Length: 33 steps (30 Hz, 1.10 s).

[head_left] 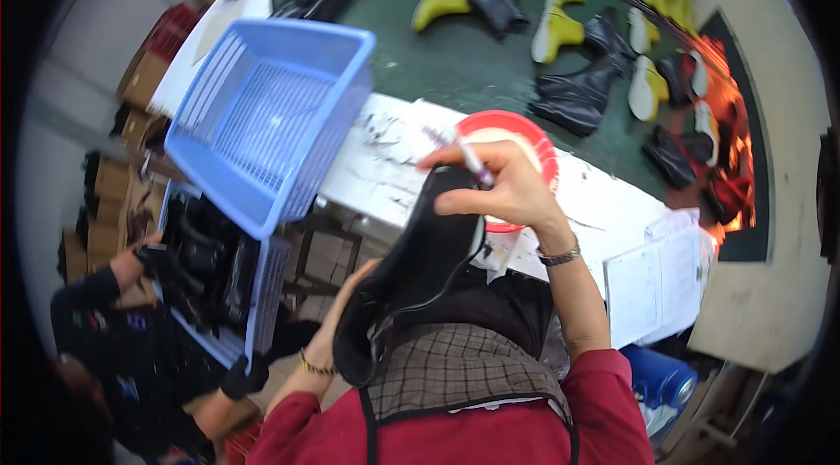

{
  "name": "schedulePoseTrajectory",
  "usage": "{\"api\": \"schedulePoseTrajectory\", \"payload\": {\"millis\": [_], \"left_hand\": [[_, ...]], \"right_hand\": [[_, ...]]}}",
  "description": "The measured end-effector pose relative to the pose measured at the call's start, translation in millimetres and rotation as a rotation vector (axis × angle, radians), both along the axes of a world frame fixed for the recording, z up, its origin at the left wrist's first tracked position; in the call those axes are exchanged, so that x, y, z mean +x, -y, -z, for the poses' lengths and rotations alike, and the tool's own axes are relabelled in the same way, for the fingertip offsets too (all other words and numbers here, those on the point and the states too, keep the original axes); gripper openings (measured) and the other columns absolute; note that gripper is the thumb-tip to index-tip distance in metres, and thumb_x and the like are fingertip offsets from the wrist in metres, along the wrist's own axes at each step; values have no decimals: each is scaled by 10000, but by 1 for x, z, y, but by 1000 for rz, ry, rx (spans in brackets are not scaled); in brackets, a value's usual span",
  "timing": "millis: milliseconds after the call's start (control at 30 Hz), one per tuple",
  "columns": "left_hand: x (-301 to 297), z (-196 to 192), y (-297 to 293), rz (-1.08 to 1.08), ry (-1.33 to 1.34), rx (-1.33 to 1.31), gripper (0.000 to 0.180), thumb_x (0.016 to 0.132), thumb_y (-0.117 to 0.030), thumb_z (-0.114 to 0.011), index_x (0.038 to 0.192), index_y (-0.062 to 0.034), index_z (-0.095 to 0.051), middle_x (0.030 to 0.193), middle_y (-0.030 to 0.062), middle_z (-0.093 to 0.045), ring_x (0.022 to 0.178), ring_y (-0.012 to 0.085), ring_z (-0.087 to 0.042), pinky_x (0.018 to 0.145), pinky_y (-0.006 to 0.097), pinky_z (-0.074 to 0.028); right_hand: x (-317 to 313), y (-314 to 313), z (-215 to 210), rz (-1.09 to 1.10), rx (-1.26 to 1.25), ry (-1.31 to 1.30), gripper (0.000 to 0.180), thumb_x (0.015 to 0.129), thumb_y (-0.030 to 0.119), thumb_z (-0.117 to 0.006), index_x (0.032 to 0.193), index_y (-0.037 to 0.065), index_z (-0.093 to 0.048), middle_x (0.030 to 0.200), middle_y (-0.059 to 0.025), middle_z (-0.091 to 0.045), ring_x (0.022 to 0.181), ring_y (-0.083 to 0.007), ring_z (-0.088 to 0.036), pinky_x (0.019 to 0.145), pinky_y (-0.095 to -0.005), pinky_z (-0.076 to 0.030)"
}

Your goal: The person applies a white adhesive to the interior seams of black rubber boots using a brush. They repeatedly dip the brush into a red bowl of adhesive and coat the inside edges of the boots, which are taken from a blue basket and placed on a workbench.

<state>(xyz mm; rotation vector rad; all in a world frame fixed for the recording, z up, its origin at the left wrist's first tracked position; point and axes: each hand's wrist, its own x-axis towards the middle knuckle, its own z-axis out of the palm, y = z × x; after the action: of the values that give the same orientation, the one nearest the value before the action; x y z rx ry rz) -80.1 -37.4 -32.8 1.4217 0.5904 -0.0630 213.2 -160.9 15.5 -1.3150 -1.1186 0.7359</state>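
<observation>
A black boot point(424, 242) with a zip along its side slants across the middle, in front of my plaid apron. My left hand point(352, 290) is closed around its shaft, the fingers partly hidden behind it. My right hand point(503, 189) pinches the boot's upper end between thumb and fingers. The same hand also holds a thin white-and-purple brush point(475, 159), its blurred tip pointing away over the white table. Just beyond this hand stands a red bowl point(549, 159) with pale, creamy contents, partly hidden by the hand.
A blue basket point(328, 115) rests at the left of the white table point(376, 176). Boots and yellow shoe forms lie on the green conveyor point(394, 54) ahead, with an orange glow at right. Papers point(652, 286) lie at right. A gloved co-worker point(140, 369) handles a crate of black boots.
</observation>
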Motion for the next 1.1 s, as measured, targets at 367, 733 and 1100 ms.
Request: {"api": "schedulePoseTrajectory", "payload": {"millis": [367,733,1100], "left_hand": [[62,-6,9,308,146,-166,898,765,-241,-761,1540,14,-385,1373,205,-596,1057,275,-698,978,390,-553],[101,-26,-44,140,-111,154,290,857,-88,-706,1108,56,-688,904,40,-714,788,85,-641,726,247,-528],[157,-29,-49,317,-139,-8,331,800,-126,-822,1060,62,-736,905,102,-762,773,134,-717,706,266,-580]], "right_hand": [[-16,42,41,251,-308,24,334,788,302,-891,967,45,-775,815,-54,-701,756,-108,-637,676,-294,-503],[29,91,59,608,-641,923,204,869,233,-764,1030,111,-792,903,-63,-667,785,-267,-693,691,-392,-532],[28,112,38,652,-147,553,177,847,129,-812,1021,96,-805,883,-32,-647,721,-158,-573,696,-319,-435]]}}
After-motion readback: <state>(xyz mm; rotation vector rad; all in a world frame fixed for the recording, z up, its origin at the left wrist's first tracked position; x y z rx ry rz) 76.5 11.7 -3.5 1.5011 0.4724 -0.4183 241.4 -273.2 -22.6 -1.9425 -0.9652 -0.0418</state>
